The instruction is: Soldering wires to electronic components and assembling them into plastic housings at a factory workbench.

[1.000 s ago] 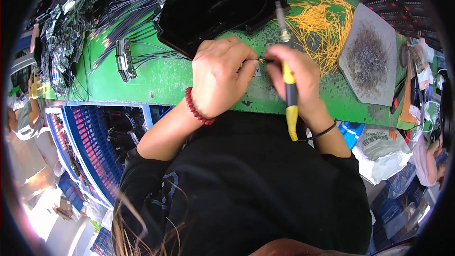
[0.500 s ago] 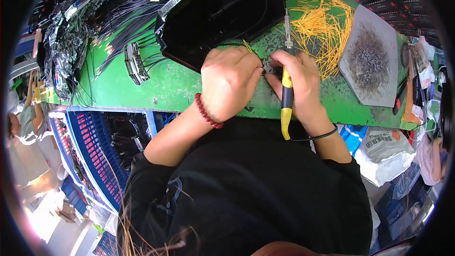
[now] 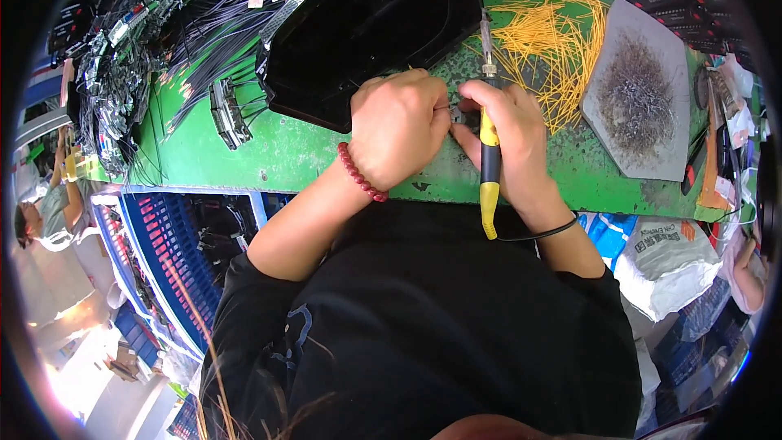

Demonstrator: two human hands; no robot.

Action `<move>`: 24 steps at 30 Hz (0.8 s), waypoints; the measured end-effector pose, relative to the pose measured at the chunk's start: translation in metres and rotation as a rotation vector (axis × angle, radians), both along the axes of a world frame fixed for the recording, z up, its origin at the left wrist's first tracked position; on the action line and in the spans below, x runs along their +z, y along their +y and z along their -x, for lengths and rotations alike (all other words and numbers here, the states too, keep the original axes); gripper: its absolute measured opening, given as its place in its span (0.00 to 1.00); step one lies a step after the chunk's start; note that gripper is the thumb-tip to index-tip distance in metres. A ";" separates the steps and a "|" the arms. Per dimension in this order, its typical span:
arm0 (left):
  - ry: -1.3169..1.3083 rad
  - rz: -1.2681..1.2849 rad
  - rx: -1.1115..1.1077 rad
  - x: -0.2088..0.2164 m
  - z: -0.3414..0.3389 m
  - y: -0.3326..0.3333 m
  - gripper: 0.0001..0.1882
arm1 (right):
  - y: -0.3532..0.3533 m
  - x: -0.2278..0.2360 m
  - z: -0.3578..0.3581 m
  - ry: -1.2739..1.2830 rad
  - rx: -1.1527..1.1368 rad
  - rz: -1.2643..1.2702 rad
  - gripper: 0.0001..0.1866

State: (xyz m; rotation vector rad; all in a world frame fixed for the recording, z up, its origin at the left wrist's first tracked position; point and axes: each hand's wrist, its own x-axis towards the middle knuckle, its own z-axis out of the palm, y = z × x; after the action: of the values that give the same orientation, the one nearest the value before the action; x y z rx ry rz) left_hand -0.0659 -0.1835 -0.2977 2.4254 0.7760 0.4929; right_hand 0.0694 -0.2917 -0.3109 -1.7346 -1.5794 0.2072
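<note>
My right hand [image 3: 515,126] is closed on a soldering iron [image 3: 489,165] with a yellow and black handle. Its metal tip points away from me, and its cord runs back by my wrist. My left hand [image 3: 401,118] is closed, its thumb and forefinger pinched together. What it pinches is mostly hidden. Between my two hands a small greyish part [image 3: 457,109] shows, too small to name. Just beyond my left hand lies a black plastic housing [image 3: 350,41], partly covered by that hand.
Yellow wires [image 3: 554,41] lie in a loose pile beyond my right hand. Beside them is a grey slab [image 3: 631,98] strewn with dark residue. Black cables [image 3: 208,53] and small metal-cased parts [image 3: 122,73] crowd the left of the green table [image 3: 301,155]. Blue crates [image 3: 167,253] stand below.
My left hand has turned slightly, and the yellow wire end that stuck out above it is hidden. The housing appears a little further left. My right hand still grips the soldering iron.
</note>
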 end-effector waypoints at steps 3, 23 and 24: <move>0.027 0.015 0.013 0.000 -0.001 -0.001 0.04 | 0.000 -0.004 -0.003 0.050 0.009 -0.093 0.24; 0.071 -0.016 -0.023 0.006 -0.006 -0.007 0.06 | -0.149 -0.002 -0.139 0.437 -0.808 -0.449 0.06; 0.070 -0.013 -0.026 0.006 -0.006 -0.008 0.06 | -0.149 -0.003 -0.137 0.429 -0.797 -0.426 0.06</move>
State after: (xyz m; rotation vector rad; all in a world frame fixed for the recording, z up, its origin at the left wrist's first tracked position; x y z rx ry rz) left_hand -0.0598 -0.1911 -0.2915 2.4731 0.7711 0.4067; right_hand 0.2064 -0.4408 -0.3138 -1.6890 -0.5061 -0.1417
